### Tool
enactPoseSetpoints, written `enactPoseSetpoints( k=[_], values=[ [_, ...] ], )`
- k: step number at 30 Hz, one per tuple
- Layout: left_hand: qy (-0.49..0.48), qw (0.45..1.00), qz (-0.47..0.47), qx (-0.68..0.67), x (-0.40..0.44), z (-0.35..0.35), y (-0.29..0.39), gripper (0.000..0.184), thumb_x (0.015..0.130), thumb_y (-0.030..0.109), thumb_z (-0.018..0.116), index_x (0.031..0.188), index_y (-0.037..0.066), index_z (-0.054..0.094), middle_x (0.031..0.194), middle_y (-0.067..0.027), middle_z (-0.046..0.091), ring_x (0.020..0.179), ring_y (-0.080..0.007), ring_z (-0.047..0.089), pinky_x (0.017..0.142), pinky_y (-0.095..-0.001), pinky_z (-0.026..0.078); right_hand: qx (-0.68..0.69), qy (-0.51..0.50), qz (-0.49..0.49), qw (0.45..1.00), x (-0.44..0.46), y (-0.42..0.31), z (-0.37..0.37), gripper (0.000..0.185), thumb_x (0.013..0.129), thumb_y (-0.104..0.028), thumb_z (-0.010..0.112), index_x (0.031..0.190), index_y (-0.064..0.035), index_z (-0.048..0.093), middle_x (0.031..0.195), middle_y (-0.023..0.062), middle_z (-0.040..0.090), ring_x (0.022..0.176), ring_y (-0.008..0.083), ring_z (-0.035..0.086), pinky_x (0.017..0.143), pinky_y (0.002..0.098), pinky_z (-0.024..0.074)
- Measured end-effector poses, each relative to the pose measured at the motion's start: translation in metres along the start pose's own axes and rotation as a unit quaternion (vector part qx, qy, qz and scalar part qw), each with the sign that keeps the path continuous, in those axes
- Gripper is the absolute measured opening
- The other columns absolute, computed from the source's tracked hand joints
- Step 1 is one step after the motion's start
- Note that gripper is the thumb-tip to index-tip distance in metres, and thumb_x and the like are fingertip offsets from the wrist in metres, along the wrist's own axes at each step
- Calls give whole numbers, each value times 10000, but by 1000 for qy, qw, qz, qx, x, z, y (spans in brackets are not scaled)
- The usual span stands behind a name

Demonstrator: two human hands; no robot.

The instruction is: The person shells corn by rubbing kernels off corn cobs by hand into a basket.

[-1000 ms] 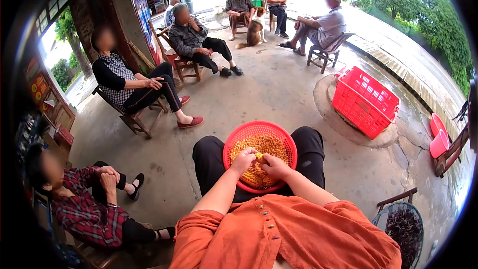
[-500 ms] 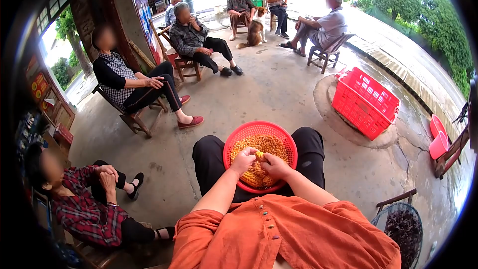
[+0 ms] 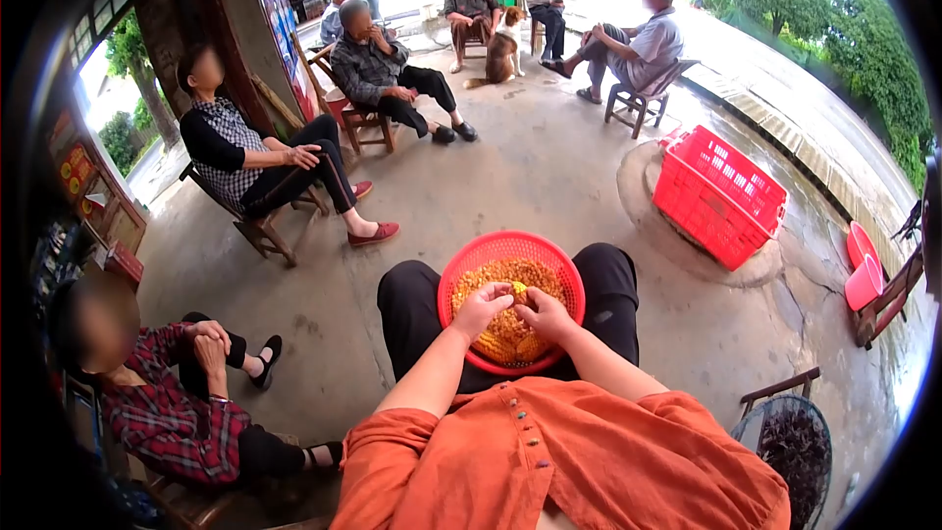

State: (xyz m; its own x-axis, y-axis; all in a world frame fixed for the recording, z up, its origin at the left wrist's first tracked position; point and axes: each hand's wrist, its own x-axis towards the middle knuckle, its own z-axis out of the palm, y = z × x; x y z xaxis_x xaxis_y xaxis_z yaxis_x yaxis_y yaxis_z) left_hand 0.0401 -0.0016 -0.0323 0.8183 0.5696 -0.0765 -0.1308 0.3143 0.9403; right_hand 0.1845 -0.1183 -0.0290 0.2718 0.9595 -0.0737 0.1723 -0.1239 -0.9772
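A red perforated basket [image 3: 574,280] rests on my lap between my knees, holding loose orange-yellow corn kernels [image 3: 510,274] and what look like corn cobs near its lower side. Above the kernels, my left hand [image 3: 481,309] has its fingers wrapped round a small yellow corn piece [image 3: 519,289]. From the other side my right hand [image 3: 546,314] closes its fingers on the same piece. Part of the piece is hidden by my fingers.
Ahead stands a red plastic crate [image 3: 718,198]. Red basins [image 3: 864,283] are at the right, a dark-filled net basket [image 3: 795,447] at lower right. Several people sit on chairs at the left and ahead, with a dog [image 3: 503,47] among them.
My hands have shifted slightly, and more of the yellow corn piece shows between them. The view has tilted a little. A seated person at the back has raised a hand towards the face.
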Motion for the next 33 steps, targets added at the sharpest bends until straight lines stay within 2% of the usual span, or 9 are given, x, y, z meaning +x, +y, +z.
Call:
enactPoseSetpoints(
  k=[1,4,7,12,15,17,22,33],
  values=[
    [-7,1000,10,7,1,-1,-1,269,882,88,616,1138,21,566,1030,-31,592,984,-119,555,888,-258,448,29,0,6,1000,-1,0,1,237,903,-163,622,1073,-25,533,837,33,610,714,99,577,626,252,481],
    [1,1000,0,10,1,-3,-2,178,882,64,603,1055,44,570,992,-26,596,938,-122,572,877,-268,462,-44,-2,-45,998,-2,-1,1,236,889,-172,635,1042,-18,541,836,44,607,737,109,537,662,263,454],
    [-6,1000,-6,0,1,-4,-1,177,880,58,603,1054,49,571,991,-30,599,934,-128,577,868,-273,469,-85,-2,-35,996,-7,-12,0,290,883,-192,651,1093,-18,552,862,47,625,743,118,575,670,280,482],
    [-4,1000,-24,-7,-2,-1,3,287,863,57,618,1142,52,551,1002,-47,605,927,-135,583,834,-277,487,-70,-2,-15,997,4,13,0,283,888,-221,650,1064,-21,554,833,61,627,725,118,572,648,283,476],
    [-2,999,-28,21,-4,2,7,309,852,81,637,1147,50,551,1008,-48,605,933,-134,582,823,-269,488,-110,10,-56,992,-2,2,0,263,887,-229,649,1020,-23,556,820,73,630,714,133,581,637,297,473],
    [-5,999,-34,22,-5,2,8,322,847,91,644,1151,49,549,1005,-46,606,925,-133,583,815,-266,489,-167,38,-72,983,-8,-9,1,241,882,-233,650,968,-28,557,793,99,629,694,171,589,636,317,472],
    [0,999,-42,21,-5,4,7,357,819,86,669,1153,46,549,982,-60,609,906,-139,584,797,-271,482,-200,38,-84,975,-11,-16,1,249,868,-252,658,917,-27,561,772,132,624,688,242,599,646,344,476],
    [-3,997,-22,78,0,-2,-6,307,813,-13,506,1113,45,539,914,-40,580,810,-116,567,704,-247,488,-246,27,-92,965,-9,-8,3,291,861,-303,655,901,-26,574,810,165,642,768,311,636,682,382,486]
  ],
)
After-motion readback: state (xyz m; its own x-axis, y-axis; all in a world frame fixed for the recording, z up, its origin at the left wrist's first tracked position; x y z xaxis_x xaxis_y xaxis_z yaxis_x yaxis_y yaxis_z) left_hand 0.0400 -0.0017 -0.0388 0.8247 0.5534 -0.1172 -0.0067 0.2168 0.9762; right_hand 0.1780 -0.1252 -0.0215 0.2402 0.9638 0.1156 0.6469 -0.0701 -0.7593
